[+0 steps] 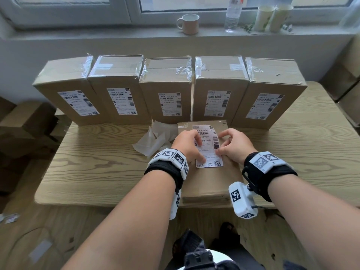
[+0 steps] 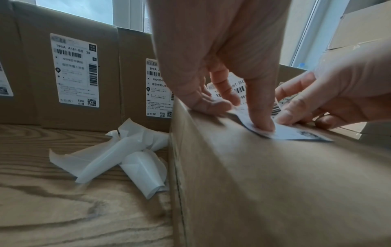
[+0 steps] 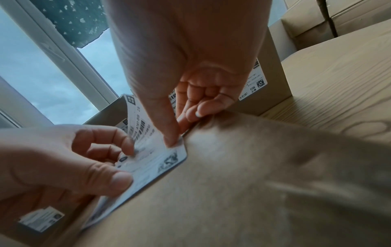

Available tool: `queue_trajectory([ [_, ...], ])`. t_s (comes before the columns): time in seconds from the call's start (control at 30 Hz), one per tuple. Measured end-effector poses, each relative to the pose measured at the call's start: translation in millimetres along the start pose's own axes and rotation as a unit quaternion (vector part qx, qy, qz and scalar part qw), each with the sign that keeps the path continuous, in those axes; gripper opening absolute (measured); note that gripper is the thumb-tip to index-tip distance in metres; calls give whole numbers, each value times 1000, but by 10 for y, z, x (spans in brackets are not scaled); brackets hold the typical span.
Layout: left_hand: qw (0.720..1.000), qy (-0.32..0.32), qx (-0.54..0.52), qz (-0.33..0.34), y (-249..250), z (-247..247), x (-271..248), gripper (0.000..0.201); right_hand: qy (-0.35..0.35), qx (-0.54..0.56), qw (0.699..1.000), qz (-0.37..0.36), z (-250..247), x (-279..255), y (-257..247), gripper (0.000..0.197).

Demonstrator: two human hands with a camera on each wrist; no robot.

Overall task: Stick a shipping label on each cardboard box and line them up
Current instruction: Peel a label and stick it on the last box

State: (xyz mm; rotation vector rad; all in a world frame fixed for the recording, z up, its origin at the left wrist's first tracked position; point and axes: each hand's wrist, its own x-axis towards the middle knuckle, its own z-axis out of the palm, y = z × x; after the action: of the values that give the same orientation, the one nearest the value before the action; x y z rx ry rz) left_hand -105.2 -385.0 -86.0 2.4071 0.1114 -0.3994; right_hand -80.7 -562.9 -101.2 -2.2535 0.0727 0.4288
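Observation:
A brown cardboard box [image 1: 214, 182] lies flat at the front middle of the wooden table [image 1: 97, 162]. A white shipping label [image 1: 209, 147] sits on its top face. The label's near end lies on the cardboard and its far end curls up. My left hand [image 1: 200, 151] pinches the label's left edge, thumb on top. My right hand [image 1: 220, 145] pinches the right edge with thumb and curled fingers. In the right wrist view the label [image 3: 160, 160] bends upward behind both thumbs. Several labelled boxes [image 1: 165, 88] stand upright in a row behind.
Curled white backing sheets [image 1: 155, 141] lie on the table left of the flat box. A mug [image 1: 188, 24], a bottle [image 1: 232, 14] and paper cups [image 1: 272, 18] stand on the windowsill. More cardboard boxes [image 1: 25, 121] sit on the floor at the left.

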Motion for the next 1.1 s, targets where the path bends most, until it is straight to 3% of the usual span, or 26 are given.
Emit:
queue_trajectory([
  [0.37, 991, -64, 120, 10, 45, -58, -26, 65, -69, -167, 983, -28, -59, -116, -155, 66],
  [0.53, 989, -70, 131, 9, 28, -103, 27, 66, -71, -173, 982, -37, -87, -144, -166, 65],
  [0.6, 991, -55, 126, 1, 15, -137, 61, 66, -71, -155, 985, -31, -111, -124, -156, 60],
  [0.67, 995, -1, 101, -16, -11, -177, 90, 67, -55, -115, 992, -19, -126, -75, -141, 57],
  [0.77, 994, 79, 54, -49, -36, -219, 141, 82, -11, -54, 999, 4, -140, -2, -145, 53],
  [0.93, 996, 30, 37, -72, -21, -198, 222, 120, -22, -103, 994, -5, -139, 68, -183, 47],
  [1.1, 995, 24, -5, -96, -90, -163, 357, 124, 10, -124, 992, 3, -153, 210, -199, 38],
])
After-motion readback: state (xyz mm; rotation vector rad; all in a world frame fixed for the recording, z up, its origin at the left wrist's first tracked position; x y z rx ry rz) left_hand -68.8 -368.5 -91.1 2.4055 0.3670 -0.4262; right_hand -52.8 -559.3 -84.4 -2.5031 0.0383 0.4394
